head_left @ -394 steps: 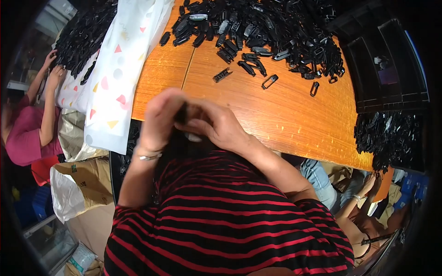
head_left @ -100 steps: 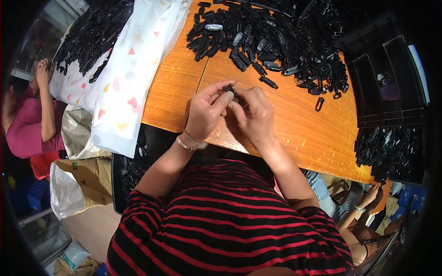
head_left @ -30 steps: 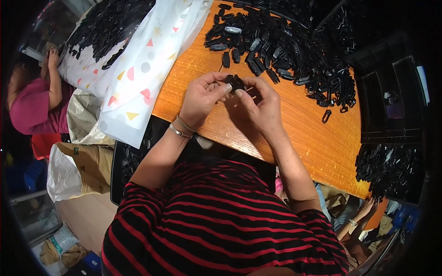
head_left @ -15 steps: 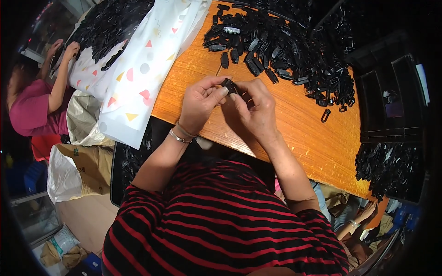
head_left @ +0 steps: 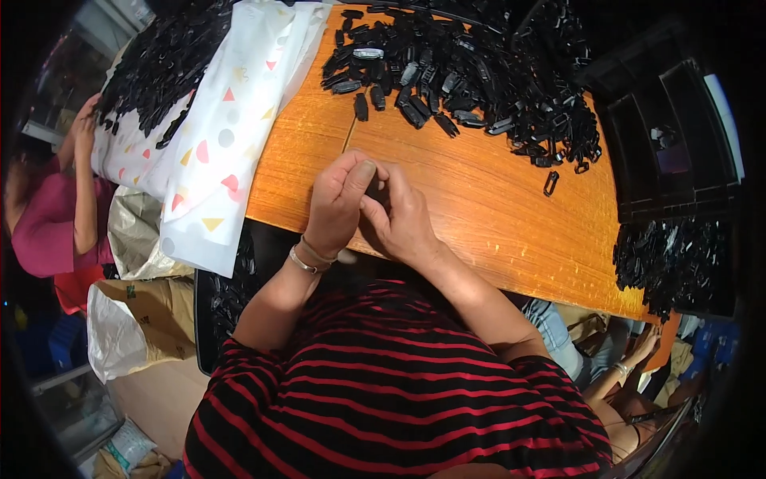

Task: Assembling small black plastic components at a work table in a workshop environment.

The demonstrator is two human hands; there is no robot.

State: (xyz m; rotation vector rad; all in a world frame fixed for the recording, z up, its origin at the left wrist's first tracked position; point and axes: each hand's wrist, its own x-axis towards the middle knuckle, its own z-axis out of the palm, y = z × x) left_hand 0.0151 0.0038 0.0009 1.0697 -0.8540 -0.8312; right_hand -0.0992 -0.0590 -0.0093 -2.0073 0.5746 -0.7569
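My left hand [head_left: 339, 195] and my right hand [head_left: 405, 215] meet over the near part of the wooden table [head_left: 471, 215]. Their fingers are closed together, fingertips touching. The small black plastic buckle between them is almost wholly covered; only a dark patch shows in the gap. Beyond my hands spreads a heap of black plastic buckles [head_left: 479, 88], some lying singly at its near edge. A lone black loop-shaped piece [head_left: 550, 184] sits to the right of the heap.
A white patterned plastic sheet [head_left: 211, 160] covers the table's left side. Another black heap [head_left: 159, 72] lies past it, by a co-worker's hands [head_left: 84, 120]. Black crates [head_left: 670, 152] stand at right, above more black parts [head_left: 670, 263]. A paper sack [head_left: 148, 319] stands lower left.
Both my hands have shifted slightly left and nearer to me. The black buckle, visible between my fingers before, is now mostly covered by them. The view has turned a little.
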